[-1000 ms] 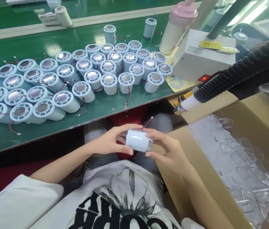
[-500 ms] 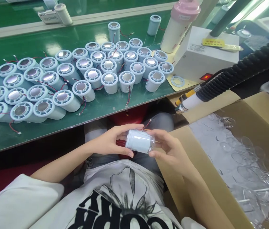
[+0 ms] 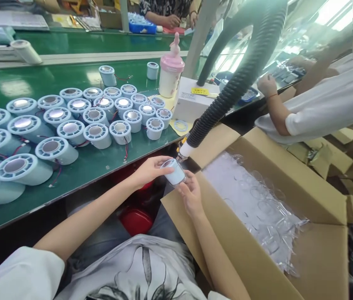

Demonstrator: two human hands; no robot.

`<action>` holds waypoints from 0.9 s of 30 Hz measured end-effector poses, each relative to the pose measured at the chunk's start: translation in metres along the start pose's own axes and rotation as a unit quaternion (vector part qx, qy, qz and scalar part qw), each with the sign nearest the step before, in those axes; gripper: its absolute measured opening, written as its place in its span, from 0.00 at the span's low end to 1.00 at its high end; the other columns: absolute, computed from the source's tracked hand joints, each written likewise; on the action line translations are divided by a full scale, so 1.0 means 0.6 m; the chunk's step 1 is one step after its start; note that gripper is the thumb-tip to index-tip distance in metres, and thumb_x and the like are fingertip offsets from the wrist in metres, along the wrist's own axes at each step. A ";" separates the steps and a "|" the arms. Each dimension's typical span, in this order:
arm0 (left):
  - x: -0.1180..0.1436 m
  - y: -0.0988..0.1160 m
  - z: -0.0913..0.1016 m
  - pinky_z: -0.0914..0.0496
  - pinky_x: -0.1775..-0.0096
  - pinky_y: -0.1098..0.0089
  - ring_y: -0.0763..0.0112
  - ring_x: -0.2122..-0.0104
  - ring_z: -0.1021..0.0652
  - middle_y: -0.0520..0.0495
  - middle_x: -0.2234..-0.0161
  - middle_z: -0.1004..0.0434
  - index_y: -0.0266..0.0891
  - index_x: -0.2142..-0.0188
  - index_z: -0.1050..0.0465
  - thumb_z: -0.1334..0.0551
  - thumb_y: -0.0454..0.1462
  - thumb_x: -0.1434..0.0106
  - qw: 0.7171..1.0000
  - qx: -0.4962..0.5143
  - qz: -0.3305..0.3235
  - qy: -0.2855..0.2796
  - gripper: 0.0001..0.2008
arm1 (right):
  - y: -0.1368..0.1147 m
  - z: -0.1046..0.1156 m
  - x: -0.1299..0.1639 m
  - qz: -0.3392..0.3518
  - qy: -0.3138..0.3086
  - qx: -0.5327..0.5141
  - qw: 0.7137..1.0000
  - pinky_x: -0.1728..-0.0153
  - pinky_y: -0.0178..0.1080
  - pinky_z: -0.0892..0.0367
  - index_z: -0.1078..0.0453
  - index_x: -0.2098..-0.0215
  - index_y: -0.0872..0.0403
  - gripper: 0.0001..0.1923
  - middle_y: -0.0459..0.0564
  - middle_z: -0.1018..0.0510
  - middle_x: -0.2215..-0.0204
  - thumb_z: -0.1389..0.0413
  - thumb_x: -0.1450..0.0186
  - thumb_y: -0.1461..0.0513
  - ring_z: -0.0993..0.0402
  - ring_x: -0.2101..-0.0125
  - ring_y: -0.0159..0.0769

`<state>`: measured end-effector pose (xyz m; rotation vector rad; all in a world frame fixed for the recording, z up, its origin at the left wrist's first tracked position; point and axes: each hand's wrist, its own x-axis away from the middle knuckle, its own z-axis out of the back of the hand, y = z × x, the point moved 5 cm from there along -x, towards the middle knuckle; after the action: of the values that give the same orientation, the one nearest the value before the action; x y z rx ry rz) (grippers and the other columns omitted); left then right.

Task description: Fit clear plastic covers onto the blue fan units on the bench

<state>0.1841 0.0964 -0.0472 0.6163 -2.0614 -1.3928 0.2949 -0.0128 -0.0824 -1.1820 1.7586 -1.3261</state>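
Note:
Between my two hands is a light blue cylinder (image 3: 174, 174) with a clear plastic piece at its lower end, tilted with its ringed end up and left. My left hand (image 3: 153, 170) grips the upper end, thumb across the side. Fingers of my right hand (image 3: 191, 193) close around the clear lower end. The metal tip of a black ribbed hose (image 3: 206, 125) is right beside the cylinder's top; whether they touch I cannot tell. Many like cylinders (image 3: 96, 132) with metal discs and red-black wires stand on the green bench (image 3: 101, 175) to the left.
An open cardboard box (image 3: 242, 233) of clear plastic pieces (image 3: 254, 200) sits at my right. Behind the hose are a white box-shaped device (image 3: 192, 102) and a pink-topped bottle (image 3: 170, 75). A co-worker's arm (image 3: 276, 108) is at right; another person's hands (image 3: 173, 21) are across the bench.
Both hands have carried the cylinder forward and right, up to the hose tip. It now tilts with its ringed end upward. The view has turned to the right.

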 end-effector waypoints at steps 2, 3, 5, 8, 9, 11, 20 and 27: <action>-0.005 0.004 0.002 0.36 0.46 0.57 0.57 0.51 0.25 0.39 0.52 0.23 0.34 0.51 0.27 0.28 0.40 0.51 1.000 -0.006 -0.004 -0.005 0.28 | -0.002 0.000 -0.008 0.001 -0.005 -0.001 1.000 0.60 0.43 0.27 0.39 0.55 0.50 0.22 0.50 0.23 0.61 0.39 0.43 0.51 0.24 0.63 0.37; -0.006 0.007 0.004 0.36 0.46 0.58 0.57 0.50 0.25 0.39 0.52 0.23 0.35 0.51 0.28 0.28 0.39 0.51 1.000 -0.007 -0.006 -0.008 0.28 | -0.005 -0.001 -0.011 0.003 -0.009 0.001 1.000 0.60 0.43 0.27 0.39 0.54 0.50 0.23 0.50 0.23 0.61 0.39 0.43 0.51 0.24 0.63 0.38; -0.001 0.011 0.009 0.34 0.47 0.59 0.57 0.50 0.25 0.38 0.52 0.24 0.35 0.51 0.28 0.28 0.38 0.52 1.000 -0.009 -0.008 -0.017 0.28 | -0.014 -0.003 -0.013 0.007 -0.022 0.010 1.000 0.60 0.43 0.27 0.38 0.54 0.50 0.23 0.51 0.23 0.59 0.38 0.43 0.52 0.24 0.61 0.39; 0.021 0.015 0.015 0.31 0.51 0.62 0.59 0.51 0.25 0.36 0.49 0.26 0.36 0.51 0.30 0.27 0.34 0.54 0.998 -0.004 -0.013 -0.059 0.30 | -0.036 -0.005 -0.006 0.010 -0.055 0.028 0.998 0.57 0.44 0.27 0.36 0.54 0.51 0.23 0.53 0.24 0.55 0.35 0.45 0.57 0.26 0.56 0.41; 0.033 0.015 0.016 0.30 0.52 0.63 0.60 0.51 0.25 0.36 0.48 0.28 0.37 0.51 0.31 0.27 0.32 0.54 0.997 -0.003 -0.017 -0.081 0.30 | -0.045 -0.008 -0.001 0.016 -0.077 0.046 0.996 0.54 0.45 0.28 0.34 0.54 0.51 0.23 0.53 0.25 0.53 0.34 0.46 0.59 0.27 0.54 0.42; 0.060 0.015 0.017 0.29 0.54 0.65 0.62 0.49 0.26 0.37 0.44 0.31 0.41 0.49 0.34 0.28 0.30 0.53 0.992 -0.007 -0.032 -0.123 0.32 | -0.066 -0.015 0.013 0.044 -0.138 0.111 0.983 0.51 0.46 0.30 0.34 0.53 0.51 0.22 0.54 0.27 0.49 0.34 0.45 0.61 0.30 0.48 0.43; 0.153 0.043 0.005 0.34 0.44 0.60 0.59 0.43 0.30 0.41 0.41 0.34 0.46 0.43 0.35 0.30 0.29 0.49 0.974 -0.133 -0.085 -0.160 0.35 | -0.123 -0.046 0.060 0.107 -0.253 0.271 0.923 0.49 0.46 0.28 0.34 0.49 0.48 0.23 0.53 0.26 0.48 0.36 0.41 0.62 0.31 0.46 0.44; 0.173 0.055 0.001 0.33 0.44 0.61 0.59 0.41 0.33 0.42 0.40 0.36 0.48 0.41 0.37 0.30 0.32 0.49 0.959 -0.208 -0.125 -0.145 0.36 | -0.112 -0.048 0.064 -0.012 -0.247 0.188 0.950 0.56 0.44 0.25 0.35 0.50 0.49 0.22 0.52 0.25 0.52 0.37 0.40 0.57 0.25 0.54 0.43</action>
<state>0.1059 0.0410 0.0043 0.5275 -1.8545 -2.1006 0.2735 -0.0430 -0.0088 -1.1857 1.0832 -1.1795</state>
